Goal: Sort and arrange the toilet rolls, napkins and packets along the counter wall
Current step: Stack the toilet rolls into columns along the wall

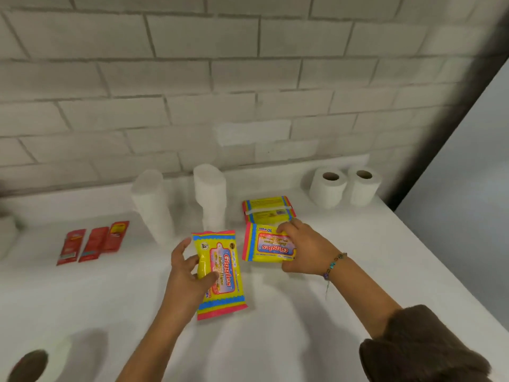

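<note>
My left hand (187,274) grips a yellow Giggles wipes packet (223,271) by its left edge, lengthwise, just above the white counter (275,340). My right hand (305,249) holds a second yellow wipes packet (264,245) lying on the counter, fingers curled over its right end. A third yellow packet (267,209) lies face down just behind it. Two toilet rolls (327,188) (362,186) stand upright at the back right by the wall. Two tall white napkin stacks (151,205) (210,197) stand at centre back. Three red sachets (93,244) lie in a row at the left.
A white brick wall (248,92) runs along the back of the counter. The counter's right edge (440,260) drops off diagonally. A white object (5,232) shows partly at the far left edge. A dark blurred shape (27,365) sits at the bottom left corner.
</note>
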Action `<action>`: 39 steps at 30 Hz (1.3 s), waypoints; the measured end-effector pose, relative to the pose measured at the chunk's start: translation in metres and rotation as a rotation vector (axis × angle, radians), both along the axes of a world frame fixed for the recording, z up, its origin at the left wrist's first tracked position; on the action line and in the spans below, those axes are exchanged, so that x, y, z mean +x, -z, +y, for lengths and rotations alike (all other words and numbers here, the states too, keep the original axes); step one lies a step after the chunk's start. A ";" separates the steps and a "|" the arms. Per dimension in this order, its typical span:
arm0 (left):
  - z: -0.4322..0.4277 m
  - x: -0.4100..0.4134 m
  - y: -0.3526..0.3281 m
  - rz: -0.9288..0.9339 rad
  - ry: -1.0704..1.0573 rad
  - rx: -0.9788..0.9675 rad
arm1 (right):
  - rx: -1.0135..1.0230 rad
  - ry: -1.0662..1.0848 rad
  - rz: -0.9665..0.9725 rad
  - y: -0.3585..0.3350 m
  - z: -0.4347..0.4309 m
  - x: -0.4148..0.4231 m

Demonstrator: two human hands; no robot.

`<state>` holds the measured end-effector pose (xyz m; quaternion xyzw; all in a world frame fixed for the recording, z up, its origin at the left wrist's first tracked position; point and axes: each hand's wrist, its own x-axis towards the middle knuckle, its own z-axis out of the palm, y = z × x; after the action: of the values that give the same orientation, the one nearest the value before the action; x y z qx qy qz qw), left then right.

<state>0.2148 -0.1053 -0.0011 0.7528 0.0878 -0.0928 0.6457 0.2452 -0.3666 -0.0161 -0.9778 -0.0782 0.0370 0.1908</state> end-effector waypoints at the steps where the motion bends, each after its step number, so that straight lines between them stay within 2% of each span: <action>1: -0.013 0.000 0.001 0.018 -0.004 0.022 | -0.002 -0.011 0.007 0.001 -0.015 0.007; 9: -0.060 0.020 -0.009 0.009 -0.030 0.259 | -0.058 -0.127 -0.001 0.003 -0.058 0.100; 12: -0.064 0.036 -0.009 0.014 -0.012 0.256 | -0.058 -0.134 -0.014 0.010 -0.048 0.138; 15: -0.068 0.052 -0.009 0.002 0.007 0.256 | -0.131 -0.119 0.076 0.025 -0.041 0.162; 17: -0.074 0.059 -0.010 -0.031 0.010 0.246 | -0.240 -0.125 0.153 0.041 -0.041 0.166; 21: -0.091 0.082 -0.017 -0.169 0.039 0.231 | -0.214 -0.088 0.148 0.059 -0.047 0.164; 24: -0.113 0.115 -0.014 -0.406 0.127 0.438 | -0.168 -0.020 0.081 0.054 -0.054 0.151; 28: -0.156 0.161 0.001 -0.623 0.317 0.786 | -0.099 0.046 0.050 0.046 -0.072 0.113; 30: -0.174 0.180 0.022 -0.642 0.467 1.015 | -0.092 0.065 0.042 0.043 -0.081 0.097; 32: -0.183 0.187 0.048 -0.536 0.597 1.226 | -0.074 0.075 0.039 0.041 -0.090 0.083; 34: -0.185 0.181 0.073 -0.449 0.638 1.241 | -0.090 0.075 0.052 0.041 -0.099 0.070; 39: -0.181 0.170 0.082 -0.533 0.604 1.112 | -0.084 0.079 0.089 0.038 -0.108 0.046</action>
<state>0.3844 -0.2860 -0.0828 0.9610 -0.2533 -0.0214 0.1088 0.2910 -0.4747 -0.0537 -0.9846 -0.0294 0.0762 0.1544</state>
